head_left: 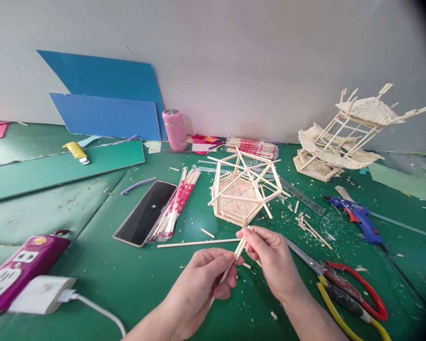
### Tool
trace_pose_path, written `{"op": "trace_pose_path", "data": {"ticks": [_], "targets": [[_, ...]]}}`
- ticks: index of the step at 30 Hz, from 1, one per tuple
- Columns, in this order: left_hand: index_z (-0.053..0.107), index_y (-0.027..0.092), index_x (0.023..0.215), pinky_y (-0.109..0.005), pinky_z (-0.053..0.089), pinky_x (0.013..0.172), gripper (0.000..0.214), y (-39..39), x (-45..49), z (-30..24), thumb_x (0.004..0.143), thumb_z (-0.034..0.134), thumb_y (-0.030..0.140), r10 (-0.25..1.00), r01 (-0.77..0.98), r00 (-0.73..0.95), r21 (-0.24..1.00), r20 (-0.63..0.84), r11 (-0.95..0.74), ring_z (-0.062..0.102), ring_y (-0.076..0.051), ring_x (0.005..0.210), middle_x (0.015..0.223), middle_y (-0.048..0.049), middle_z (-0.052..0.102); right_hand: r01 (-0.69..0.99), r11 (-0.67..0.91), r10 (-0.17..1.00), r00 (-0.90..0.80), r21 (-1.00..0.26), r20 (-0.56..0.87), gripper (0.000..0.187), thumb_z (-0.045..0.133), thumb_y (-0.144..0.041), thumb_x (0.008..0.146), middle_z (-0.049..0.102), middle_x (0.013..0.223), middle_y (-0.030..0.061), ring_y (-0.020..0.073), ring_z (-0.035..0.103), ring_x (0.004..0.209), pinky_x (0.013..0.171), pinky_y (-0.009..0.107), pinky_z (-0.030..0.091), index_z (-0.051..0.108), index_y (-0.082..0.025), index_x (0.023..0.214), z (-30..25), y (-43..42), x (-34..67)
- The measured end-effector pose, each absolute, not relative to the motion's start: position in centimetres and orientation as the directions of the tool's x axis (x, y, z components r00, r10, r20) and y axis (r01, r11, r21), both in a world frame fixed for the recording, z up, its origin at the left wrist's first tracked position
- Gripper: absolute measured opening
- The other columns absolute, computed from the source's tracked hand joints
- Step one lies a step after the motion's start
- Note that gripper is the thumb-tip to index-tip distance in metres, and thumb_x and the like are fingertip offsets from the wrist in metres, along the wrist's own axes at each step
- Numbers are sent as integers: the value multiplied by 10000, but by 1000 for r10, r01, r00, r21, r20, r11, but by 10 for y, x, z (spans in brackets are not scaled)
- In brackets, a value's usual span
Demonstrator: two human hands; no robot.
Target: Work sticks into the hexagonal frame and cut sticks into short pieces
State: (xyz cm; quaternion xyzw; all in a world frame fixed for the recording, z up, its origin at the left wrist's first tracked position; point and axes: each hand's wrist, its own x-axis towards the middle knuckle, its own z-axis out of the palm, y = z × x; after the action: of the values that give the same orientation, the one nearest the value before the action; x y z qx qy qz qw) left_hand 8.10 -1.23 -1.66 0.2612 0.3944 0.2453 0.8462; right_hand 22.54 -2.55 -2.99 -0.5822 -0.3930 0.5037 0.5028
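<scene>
My left hand [202, 279] and my right hand [270, 260] are both closed on a small bundle of thin wooden sticks [240, 247], held just above the green table. The left grips the lower end, the right pinches the upper end. Right behind the hands sits a hexagonal stick frame model [243, 189] with a floor of laid sticks. One long loose stick [199, 243] lies on the mat to the left of my hands.
A phone [145, 213], wrapped chopstick packs [175, 203], a metal ruler [301, 195], a blue glue gun [358, 218], red and yellow pliers [351, 289], a purple power strip [17, 270], a pink bottle [174, 129], a finished stick pavilion [344, 137] and blue boards [106, 116] surround the work spot.
</scene>
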Motion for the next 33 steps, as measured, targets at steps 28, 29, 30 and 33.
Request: {"op": "trace_pose_path", "data": {"ticks": [28, 29, 30, 33], "targets": [[677, 91, 712, -214, 155, 453, 241, -14, 83, -20, 766, 605, 315, 667, -156, 534, 714, -520, 682, 278, -51, 467, 499, 30, 436, -57, -182, 966, 175, -982, -189, 329, 524, -411, 813, 409, 527, -48, 77, 356, 505, 490, 220, 298, 584, -154, 618, -30, -22, 225], [679, 93, 719, -206, 178, 462, 244, -14, 83, -19, 761, 611, 324, 675, -140, 518, 726, -526, 673, 295, -55, 480, 509, 30, 437, -52, -185, 968, 165, -981, -191, 325, 524, -412, 813, 417, 534, -45, 78, 353, 505, 488, 222, 296, 590, -153, 629, -29, -22, 227], [681, 97, 727, -200, 204, 476, 247, -14, 82, -19, 757, 616, 333, 685, -122, 498, 739, -532, 662, 311, -58, 492, 518, 30, 439, -45, -185, 969, 160, -982, -190, 317, 519, -416, 815, 425, 540, -43, 78, 352, 503, 482, 222, 293, 602, -154, 658, -28, -22, 229], [682, 115, 749, -193, 250, 506, 257, -13, 77, -16, 742, 629, 366, 725, -83, 434, 777, -535, 624, 328, -63, 506, 520, 41, 430, 99, -146, 969, 216, -984, -122, 318, 469, -433, 841, 440, 550, -34, 91, 385, 506, 471, 223, 308, 615, -164, 753, -24, -24, 243]]}}
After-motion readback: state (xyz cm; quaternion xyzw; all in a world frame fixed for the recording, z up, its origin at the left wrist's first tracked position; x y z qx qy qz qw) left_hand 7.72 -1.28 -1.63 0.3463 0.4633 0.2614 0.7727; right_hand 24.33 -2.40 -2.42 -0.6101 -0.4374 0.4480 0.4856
